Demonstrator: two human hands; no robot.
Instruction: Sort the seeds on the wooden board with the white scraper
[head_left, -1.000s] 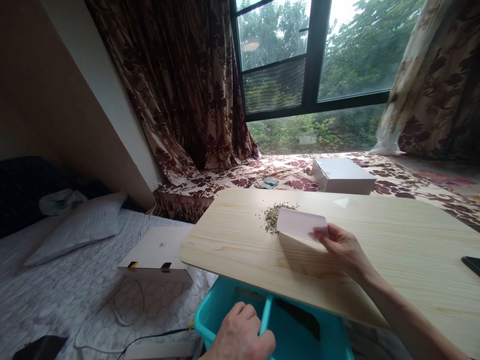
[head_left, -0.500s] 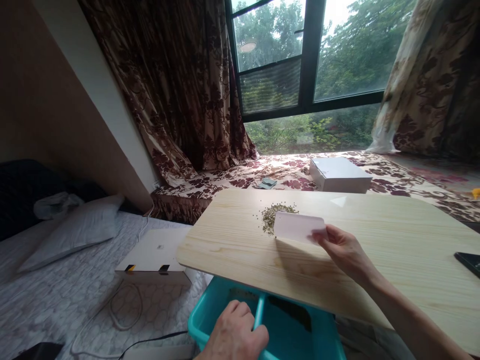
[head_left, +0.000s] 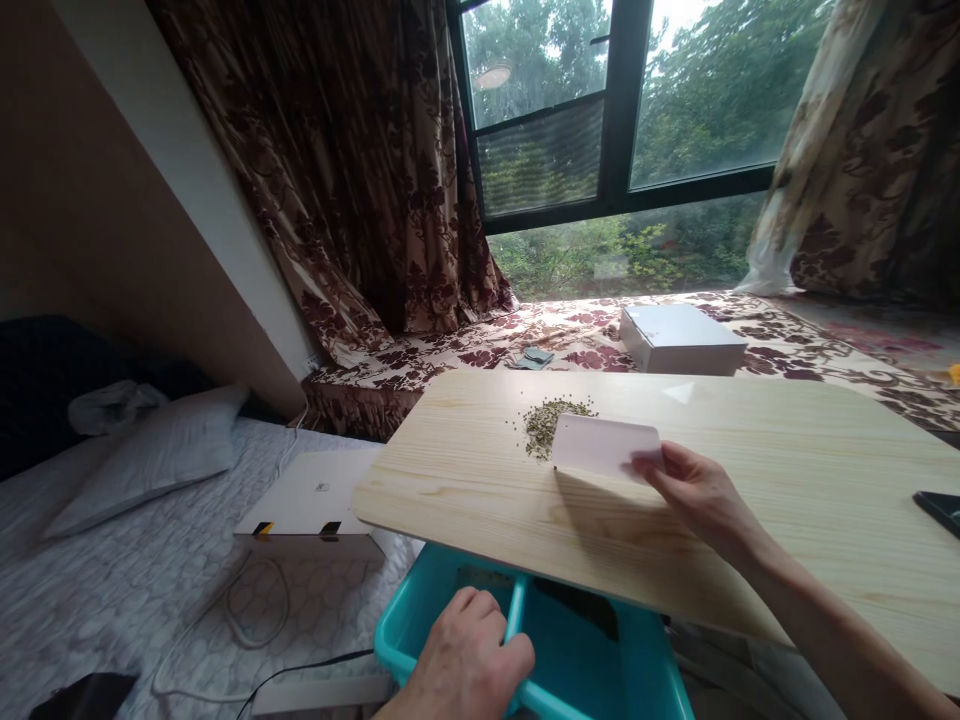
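My right hand (head_left: 697, 490) pinches the right end of a thin, pale pinkish-white rectangular card (head_left: 606, 445). The card stands tilted on edge over the light wooden tabletop (head_left: 465, 460), beside a pile of small greenish-brown grains (head_left: 546, 428). A few loose grains lie around the pile, and one sits by the card's lower left corner. Below the table's near edge, my left hand (head_left: 469, 655) is curled over a teal bin (head_left: 397, 625) at its divider and near rim. Its fingertips are hidden inside the left compartment. Dark material shows in the right compartment, partly under the tabletop.
Behind the table, a white box (head_left: 682, 340) and a small folded greenish item (head_left: 535, 357) lie on the floral-covered window ledge. A dark phone-like object (head_left: 941, 510) is at the table's right. A flat white box (head_left: 315, 500) and cables (head_left: 259, 640) rest on the bed.
My right hand and the card have shifted slightly to the right, away from the grain pile. My left hand stays on the bin. The camera view has tilted slightly.
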